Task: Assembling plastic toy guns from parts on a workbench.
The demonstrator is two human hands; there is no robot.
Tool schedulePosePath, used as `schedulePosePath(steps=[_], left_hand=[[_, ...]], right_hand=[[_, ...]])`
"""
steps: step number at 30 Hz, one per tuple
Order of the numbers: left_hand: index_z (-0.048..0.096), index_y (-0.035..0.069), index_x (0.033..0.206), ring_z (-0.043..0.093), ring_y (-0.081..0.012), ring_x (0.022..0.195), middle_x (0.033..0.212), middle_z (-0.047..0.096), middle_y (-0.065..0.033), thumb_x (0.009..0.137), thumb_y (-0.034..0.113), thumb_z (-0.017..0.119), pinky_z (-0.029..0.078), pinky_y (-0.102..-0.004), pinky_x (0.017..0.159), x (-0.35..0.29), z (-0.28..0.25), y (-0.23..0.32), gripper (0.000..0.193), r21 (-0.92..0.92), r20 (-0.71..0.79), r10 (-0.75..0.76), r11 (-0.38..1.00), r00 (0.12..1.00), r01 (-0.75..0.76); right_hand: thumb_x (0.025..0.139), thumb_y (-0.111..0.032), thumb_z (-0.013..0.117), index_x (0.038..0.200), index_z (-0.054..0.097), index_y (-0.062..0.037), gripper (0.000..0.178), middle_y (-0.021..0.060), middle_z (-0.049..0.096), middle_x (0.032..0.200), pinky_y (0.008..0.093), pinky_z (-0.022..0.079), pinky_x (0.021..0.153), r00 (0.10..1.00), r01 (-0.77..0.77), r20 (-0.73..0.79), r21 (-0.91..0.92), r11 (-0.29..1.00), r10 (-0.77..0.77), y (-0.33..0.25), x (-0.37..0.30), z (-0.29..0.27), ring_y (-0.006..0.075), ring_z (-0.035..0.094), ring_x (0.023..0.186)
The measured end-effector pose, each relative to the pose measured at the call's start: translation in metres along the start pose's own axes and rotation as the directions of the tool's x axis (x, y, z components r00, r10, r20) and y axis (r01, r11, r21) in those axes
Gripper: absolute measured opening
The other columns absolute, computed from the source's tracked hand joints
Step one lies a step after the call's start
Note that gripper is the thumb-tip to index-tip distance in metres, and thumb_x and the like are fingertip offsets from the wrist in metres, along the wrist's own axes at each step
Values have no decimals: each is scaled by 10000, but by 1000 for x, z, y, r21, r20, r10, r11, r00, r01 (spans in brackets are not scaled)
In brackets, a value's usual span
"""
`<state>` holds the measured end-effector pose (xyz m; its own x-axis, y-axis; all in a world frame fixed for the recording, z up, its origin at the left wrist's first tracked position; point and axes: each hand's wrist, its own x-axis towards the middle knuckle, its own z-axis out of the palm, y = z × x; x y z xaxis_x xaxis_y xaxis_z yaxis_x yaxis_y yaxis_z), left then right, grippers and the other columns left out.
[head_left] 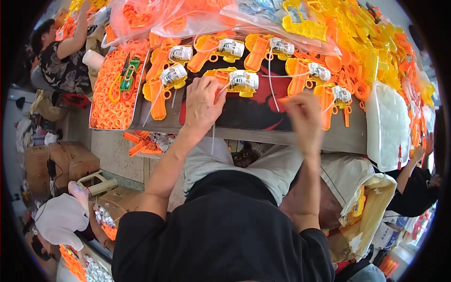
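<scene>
My left hand (204, 101) is closed around the grip of a yellow-orange toy gun half (230, 76) at the middle of the bench. A white mechanism (246, 81) sits in its front end, and a thin pale tube hangs below that hand. My right hand (304, 115) is blurred by motion, its fingers curled together, beside another toy gun half (324, 101) on the right. Some orange shows at its fingertips, too smeared to name. Several similar halves with white mechanisms and pale tubes lie around, such as one toy gun half (162, 91) left of my left hand.
A tray of orange rings (110, 101) on the left holds a green-handled tool (129, 74). Yellow shells (357, 33) are heaped at the back right, above a white plastic tub (387, 127). A dark mat (225, 113) covers the bench middle. Other people sit at both sides.
</scene>
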<state>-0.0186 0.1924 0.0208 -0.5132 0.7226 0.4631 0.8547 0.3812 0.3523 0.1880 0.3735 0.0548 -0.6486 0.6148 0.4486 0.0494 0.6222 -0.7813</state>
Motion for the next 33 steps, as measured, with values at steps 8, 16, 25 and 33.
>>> schedulePosePath(steps=[8,16,25,33], left_hand=[[649,56,1079,597,-289,1151,1136,638,-77,908,150,725,459,-422,959,29,-3,-9,210,6,-142,208,978,968,-209],[549,20,1198,570,-323,1230,1273,615,-127,955,64,667,447,-427,1024,19,25,-12,274,-333,-51,82,938,995,-94],[528,11,1146,541,-361,1269,1359,583,-170,1007,110,602,421,-444,1064,17,25,-15,186,-329,-81,108,935,991,-129],[531,4,1149,550,-349,1243,1258,612,-156,991,130,635,426,-441,1050,19,22,-14,227,-363,-35,76,928,996,-84]], right_hand=[[821,-38,750,1139,726,-51,319,53,688,1216,416,460,954,959,274,181,-406,872,-217,15,-42,60,262,611,1132],[827,-69,767,1041,704,-57,224,46,703,1118,394,449,901,923,255,333,-153,955,-193,12,-11,64,256,618,1019],[800,-184,814,1098,711,-137,319,-2,720,1069,399,406,891,952,306,104,-387,870,-288,-12,-5,116,225,599,1031],[778,-175,825,1090,731,-148,327,-28,697,1068,405,404,909,938,325,64,-500,803,-340,-15,-13,124,217,594,1037]])
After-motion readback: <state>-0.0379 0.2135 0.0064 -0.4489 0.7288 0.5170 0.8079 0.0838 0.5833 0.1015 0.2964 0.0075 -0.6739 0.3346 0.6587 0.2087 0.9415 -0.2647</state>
